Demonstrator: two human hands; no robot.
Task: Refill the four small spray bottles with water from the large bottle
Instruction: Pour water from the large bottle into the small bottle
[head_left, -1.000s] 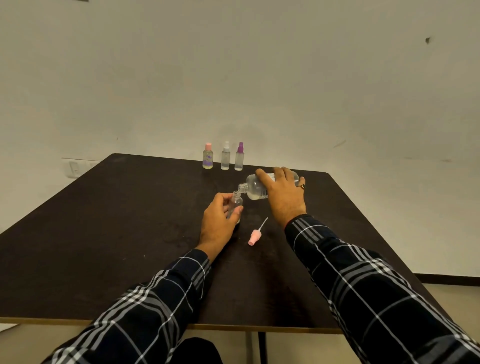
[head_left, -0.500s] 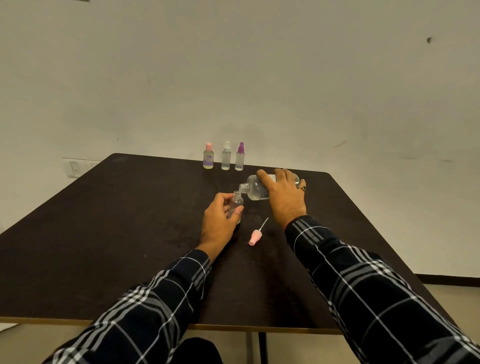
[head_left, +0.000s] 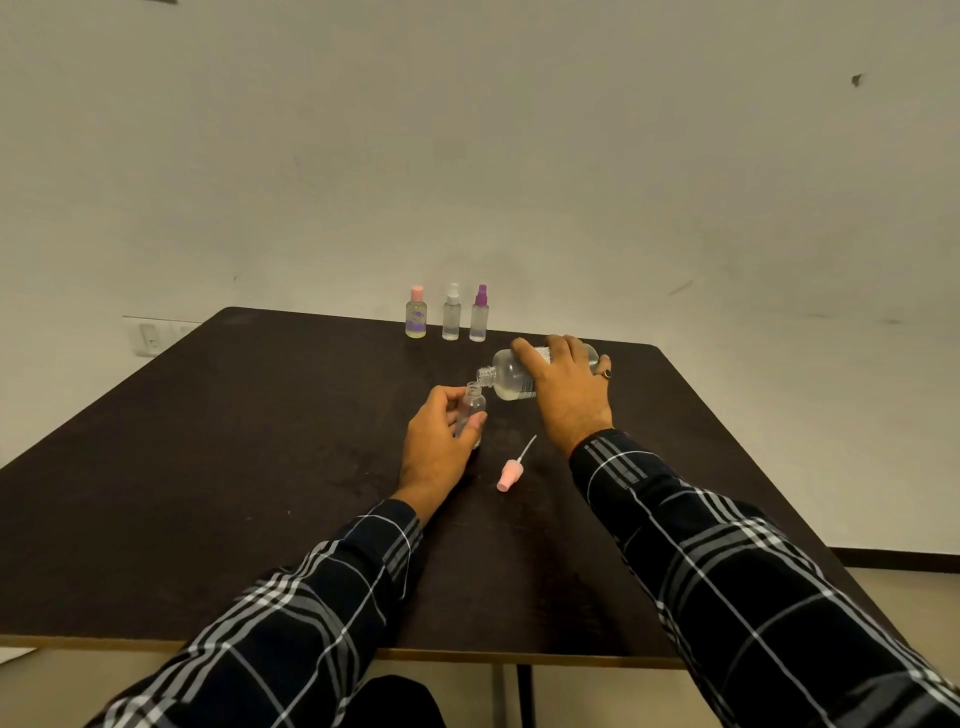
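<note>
My left hand (head_left: 439, 436) grips a small clear spray bottle (head_left: 471, 408) standing uncapped on the dark table (head_left: 208, 467). My right hand (head_left: 563, 392) holds the large clear bottle (head_left: 506, 376) tipped on its side, its open neck just above the small bottle's mouth. A pink spray cap (head_left: 510, 474) with its dip tube lies on the table between my hands. Three other small bottles stand in a row at the far edge: pink-capped (head_left: 416, 314), white-capped (head_left: 451, 314) and purple-capped (head_left: 479, 316).
A white wall rises behind the table, with a socket plate (head_left: 148, 335) at the left. The table's front edge (head_left: 467, 656) runs just above my sleeves.
Almost nothing differs. The large bottle stays tipped over the small bottle's mouth and both hands keep their grips.
</note>
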